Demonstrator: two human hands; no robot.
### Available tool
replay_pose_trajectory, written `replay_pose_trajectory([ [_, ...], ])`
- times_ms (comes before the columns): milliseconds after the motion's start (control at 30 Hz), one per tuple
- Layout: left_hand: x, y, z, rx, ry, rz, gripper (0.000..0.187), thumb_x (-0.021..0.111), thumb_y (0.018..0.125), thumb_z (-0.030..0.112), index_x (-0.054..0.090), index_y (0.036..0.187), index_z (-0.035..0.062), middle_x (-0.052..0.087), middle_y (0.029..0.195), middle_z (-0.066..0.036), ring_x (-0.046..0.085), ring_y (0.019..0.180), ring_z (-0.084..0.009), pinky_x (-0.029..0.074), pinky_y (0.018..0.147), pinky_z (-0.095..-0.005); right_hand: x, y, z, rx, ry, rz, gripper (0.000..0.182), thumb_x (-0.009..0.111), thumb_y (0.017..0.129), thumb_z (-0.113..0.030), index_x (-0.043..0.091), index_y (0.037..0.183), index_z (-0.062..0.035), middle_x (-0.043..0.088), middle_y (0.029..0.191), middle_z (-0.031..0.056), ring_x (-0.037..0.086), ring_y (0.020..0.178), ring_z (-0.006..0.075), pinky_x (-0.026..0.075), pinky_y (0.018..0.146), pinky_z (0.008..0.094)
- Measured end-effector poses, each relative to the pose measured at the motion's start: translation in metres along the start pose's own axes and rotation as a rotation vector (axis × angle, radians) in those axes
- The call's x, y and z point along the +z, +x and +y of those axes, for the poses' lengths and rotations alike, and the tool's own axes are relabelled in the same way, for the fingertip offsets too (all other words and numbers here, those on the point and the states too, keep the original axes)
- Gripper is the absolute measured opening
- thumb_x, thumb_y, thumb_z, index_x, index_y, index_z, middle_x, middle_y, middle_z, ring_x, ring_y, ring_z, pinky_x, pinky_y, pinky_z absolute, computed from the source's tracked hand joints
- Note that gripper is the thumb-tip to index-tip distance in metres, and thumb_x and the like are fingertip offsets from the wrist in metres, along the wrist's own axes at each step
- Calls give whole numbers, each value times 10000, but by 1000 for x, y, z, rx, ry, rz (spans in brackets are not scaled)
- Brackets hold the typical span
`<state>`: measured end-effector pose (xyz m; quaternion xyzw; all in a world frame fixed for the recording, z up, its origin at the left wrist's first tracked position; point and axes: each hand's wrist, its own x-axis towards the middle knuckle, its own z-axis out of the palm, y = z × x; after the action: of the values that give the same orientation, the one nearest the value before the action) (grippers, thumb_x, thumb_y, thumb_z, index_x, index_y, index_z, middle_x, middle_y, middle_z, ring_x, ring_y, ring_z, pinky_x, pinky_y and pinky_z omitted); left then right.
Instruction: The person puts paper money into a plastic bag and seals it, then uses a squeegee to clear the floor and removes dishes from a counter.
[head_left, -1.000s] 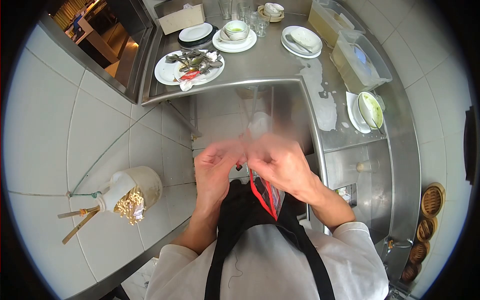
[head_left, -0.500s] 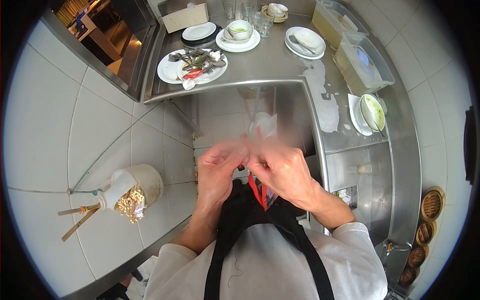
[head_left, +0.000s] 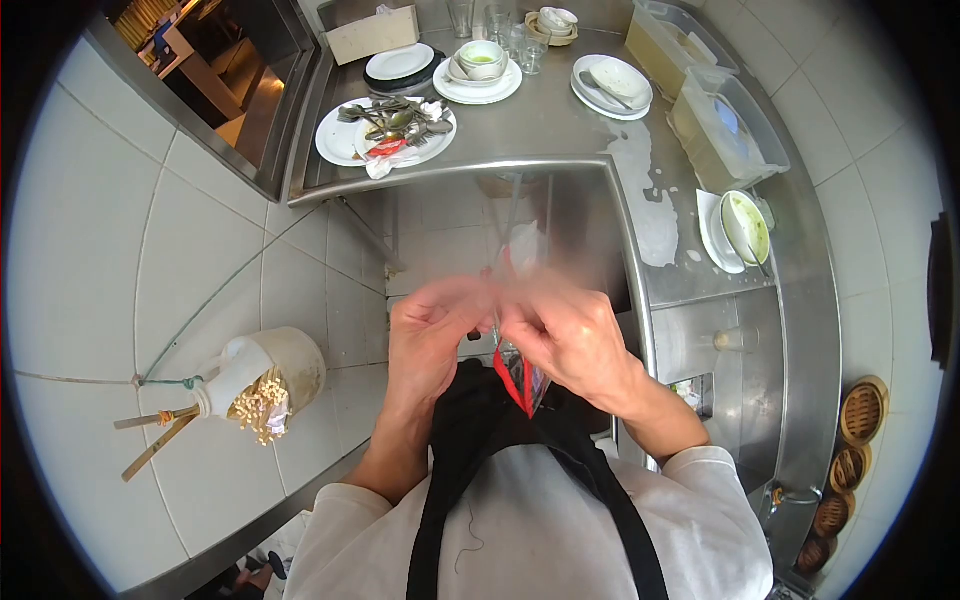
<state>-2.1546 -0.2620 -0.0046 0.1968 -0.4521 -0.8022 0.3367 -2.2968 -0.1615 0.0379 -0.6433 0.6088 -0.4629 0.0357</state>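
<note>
In front of my chest, my left hand (head_left: 435, 330) and my right hand (head_left: 565, 330) meet, both with bent fingers. Between and below them hangs a red-edged plastic packet (head_left: 520, 380), its lower tip over my black apron (head_left: 490, 420). My right hand is closed on the packet's upper part. The fingers of my left hand are pinched together close to it, and whatever they hold is blurred. A whitish, partly transparent piece (head_left: 525, 245) with some red shows just beyond my fingertips, smeared by a hazy patch.
A steel counter (head_left: 520, 135) bears plates with cutlery (head_left: 400, 125), stacked bowls (head_left: 480, 65), glasses and plastic tubs (head_left: 720, 125). A green-stained bowl (head_left: 745, 228) sits at the right. A cut plastic jug (head_left: 290, 370) hangs at the left wall. Bamboo steamers (head_left: 862, 408) line the right.
My left hand has shifted slightly left. The whitish piece beyond my fingers has changed shape, and the packet below my hands has turned a little.
</note>
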Motion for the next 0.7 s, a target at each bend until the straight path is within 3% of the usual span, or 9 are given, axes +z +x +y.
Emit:
replay_pose_trajectory([
  [200,1,1,1,4,2,-9,133,623,879,-48,642,1009,-31,638,809,-64,555,665,-95,424,557,-221,-4,0,2,-22,-32,0,199,679,762,44,583,932,10,534,742,114,598,580,295,487,490,366],
  [433,4,1,8,-41,-14,23,164,615,844,-68,667,997,-41,637,785,-27,429,568,-38,304,482,-201,-5,2,1,-42,-8,-1,191,683,755,46,586,916,11,537,726,111,595,575,295,486,490,361],
  [700,1,0,12,-95,36,8,101,636,874,-38,636,975,-36,616,744,-34,425,525,-37,303,447,-193,-9,3,-5,-68,-25,-57,195,685,754,41,584,917,7,535,734,114,600,591,298,483,496,366],
])
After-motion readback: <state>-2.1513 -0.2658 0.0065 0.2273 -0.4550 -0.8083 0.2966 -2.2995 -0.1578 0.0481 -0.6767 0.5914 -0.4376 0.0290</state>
